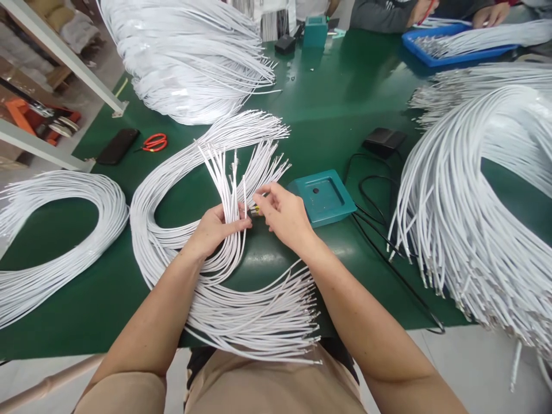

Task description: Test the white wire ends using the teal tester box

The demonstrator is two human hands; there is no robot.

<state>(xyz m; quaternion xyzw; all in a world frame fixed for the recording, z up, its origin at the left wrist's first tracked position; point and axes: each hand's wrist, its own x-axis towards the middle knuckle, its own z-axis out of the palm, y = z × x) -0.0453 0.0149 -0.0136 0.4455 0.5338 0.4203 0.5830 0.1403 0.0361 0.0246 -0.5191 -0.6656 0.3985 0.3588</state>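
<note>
My left hand (219, 225) is closed around a small bunch of white cables (219, 181), whose ends stick up above the fingers. Close beside it, the fingers of my right hand (282, 210) are pinched around a small black-and-yellow piece (254, 210); its exact kind is too small to make out. That piece lies next to the left fingertips and one cable standing apart. Below and behind both hands, a large looped bundle of white cables (149, 230) rests on the table, its lower ends fanned out near my body.
A teal device with a square recess (326, 197) stands right of my hands, with black cords beside it. Other cable bundles (444, 190) lie right, left and behind. Red-handled scissors (154, 142) and a black phone (118, 146) lie back left. A co-worker's hands are near a blue tray (483, 54).
</note>
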